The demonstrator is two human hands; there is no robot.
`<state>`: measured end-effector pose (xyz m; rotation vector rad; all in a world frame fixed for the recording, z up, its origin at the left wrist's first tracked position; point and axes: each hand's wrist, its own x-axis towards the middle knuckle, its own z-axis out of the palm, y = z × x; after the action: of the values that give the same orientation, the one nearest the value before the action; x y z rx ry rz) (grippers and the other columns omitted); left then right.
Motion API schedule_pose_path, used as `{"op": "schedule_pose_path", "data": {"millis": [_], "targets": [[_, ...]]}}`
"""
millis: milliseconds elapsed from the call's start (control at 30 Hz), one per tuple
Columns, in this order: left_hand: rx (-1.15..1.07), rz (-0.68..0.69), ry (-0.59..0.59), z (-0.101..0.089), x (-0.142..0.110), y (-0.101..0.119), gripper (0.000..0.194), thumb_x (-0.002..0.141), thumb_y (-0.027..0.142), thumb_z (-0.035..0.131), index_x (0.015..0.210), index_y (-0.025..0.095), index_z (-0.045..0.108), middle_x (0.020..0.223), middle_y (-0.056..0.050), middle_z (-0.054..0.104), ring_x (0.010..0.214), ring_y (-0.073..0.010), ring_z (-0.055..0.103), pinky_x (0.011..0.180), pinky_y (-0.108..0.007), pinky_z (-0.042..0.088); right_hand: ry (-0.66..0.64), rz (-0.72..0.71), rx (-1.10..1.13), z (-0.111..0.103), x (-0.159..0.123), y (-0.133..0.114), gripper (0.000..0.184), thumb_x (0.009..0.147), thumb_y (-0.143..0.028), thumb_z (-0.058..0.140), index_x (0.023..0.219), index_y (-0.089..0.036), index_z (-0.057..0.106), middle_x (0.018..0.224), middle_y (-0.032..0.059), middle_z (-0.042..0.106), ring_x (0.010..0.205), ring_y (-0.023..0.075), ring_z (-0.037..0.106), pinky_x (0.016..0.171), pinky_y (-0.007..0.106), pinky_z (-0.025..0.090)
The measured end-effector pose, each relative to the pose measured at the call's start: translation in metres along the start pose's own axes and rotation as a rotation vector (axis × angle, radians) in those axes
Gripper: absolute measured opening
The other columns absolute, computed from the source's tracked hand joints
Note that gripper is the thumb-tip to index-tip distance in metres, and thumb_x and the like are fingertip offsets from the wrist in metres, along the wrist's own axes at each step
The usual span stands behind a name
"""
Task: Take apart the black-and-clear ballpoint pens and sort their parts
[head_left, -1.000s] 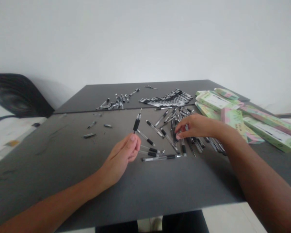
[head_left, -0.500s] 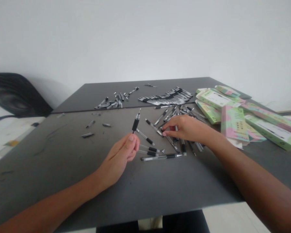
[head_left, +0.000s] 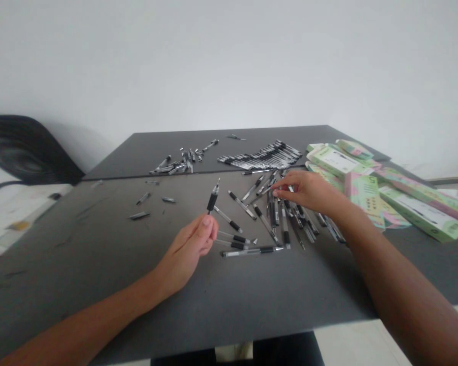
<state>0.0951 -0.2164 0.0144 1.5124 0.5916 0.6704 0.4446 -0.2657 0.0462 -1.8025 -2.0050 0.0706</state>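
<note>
Near edge: dark trousers (head_left: pixel 288 348) under the dark table (head_left: pixel 213 310); nearest loose pen (head_left: pixel 248 251) lies crosswise, clear barrel, black grip, tip to the right; 2 more pens just beyond it, partly behind the left hand.

Left hand (head_left: pixel 193 241): closed, gripping 1 uncapped pen (head_left: pixel 212 199) off the table; tip up, tilted slightly right, lower barrel hidden in the fist.

Right hand (head_left: pixel 307 190): over the right-side pen heap (head_left: pixel 285 223), fingers bent, thumb and index close together at a pen; can't tell whether it's gripped; heap pens point every which way, some overlapping.

Left of the left hand: 4 short dark pieces (head_left: pixel 139 215), spread apart; right of the heap: green-and-pink boxes (head_left: pixel 362 195), stacked loosely.

Past the table seam: jumbled pile of short pieces (head_left: pixel 183 163) on the left; row of pens (head_left: pixel 269 156) side by side on the right; black chair (head_left: pixel 26 147) off the left side; pale wall (head_left: pixel 229 61) at the back.
</note>
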Motion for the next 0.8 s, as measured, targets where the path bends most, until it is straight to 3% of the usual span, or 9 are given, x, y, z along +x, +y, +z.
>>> {"op": "schedule_pose_path", "data": {"millis": [100, 167, 300, 567, 800], "targets": [[0.008, -0.004, 0.016, -0.002, 0.001, -0.003, 0.062, 0.101, 0.079, 0.052, 0.077, 0.021, 0.052, 0.06, 0.009, 0.026, 0.052, -0.0102, 0.021, 0.048, -0.024, 0.02, 0.072, 0.052, -0.04, 0.008, 0.001, 0.016, 0.033, 0.099, -0.047, 0.069, 0.115, -0.025, 0.088, 0.099, 0.0082, 0.076, 0.08, 0.0214, 0.069, 0.079, 0.035, 0.051], [0.01, -0.01, 0.018, -0.003, 0.001, -0.005, 0.062, 0.102, 0.078, 0.051, 0.078, 0.021, 0.052, 0.061, 0.009, 0.027, 0.052, -0.0103, 0.021, 0.048, -0.024, 0.02, 0.052, 0.067, -0.047, 0.013, 0.001, 0.022, 0.031, 0.097, -0.047, 0.07, 0.111, -0.027, 0.089, 0.101, 0.0084, 0.074, 0.078, 0.0211, 0.068, 0.08, 0.036, 0.052], [0.015, -0.03, 0.03, -0.005, 0.001, -0.006, 0.063, 0.101, 0.079, 0.051, 0.079, 0.021, 0.053, 0.06, 0.009, 0.027, 0.052, -0.0104, 0.022, 0.049, -0.025, 0.019, -0.051, 0.091, -0.048, 0.006, -0.001, 0.025, 0.027, 0.091, -0.047, 0.076, 0.104, -0.027, 0.09, 0.096, 0.0073, 0.075, 0.074, 0.0199, 0.066, 0.076, 0.034, 0.051], [-0.012, -0.055, 0.105, -0.005, 0.0, 0.0, 0.065, 0.098, 0.081, 0.056, 0.074, 0.021, 0.053, 0.059, 0.009, 0.029, 0.051, -0.0106, 0.023, 0.05, -0.026, 0.02, -0.317, 0.277, -0.002, -0.039, -0.016, 0.029, 0.033, 0.084, -0.054, 0.079, 0.1, -0.027, 0.089, 0.094, 0.0029, 0.083, 0.084, 0.0222, 0.073, 0.074, 0.031, 0.051], [-0.053, -0.046, 0.15, -0.009, -0.001, -0.003, 0.061, 0.102, 0.073, 0.057, 0.072, 0.021, 0.051, 0.059, 0.007, 0.031, 0.053, -0.0118, 0.024, 0.052, -0.031, 0.021, -0.534, 0.259, 0.137, -0.043, -0.019, 0.019, 0.032, 0.083, -0.053, 0.082, 0.097, -0.026, 0.089, 0.092, 0.0031, 0.082, 0.083, 0.0224, 0.074, 0.072, 0.031, 0.052]]}}
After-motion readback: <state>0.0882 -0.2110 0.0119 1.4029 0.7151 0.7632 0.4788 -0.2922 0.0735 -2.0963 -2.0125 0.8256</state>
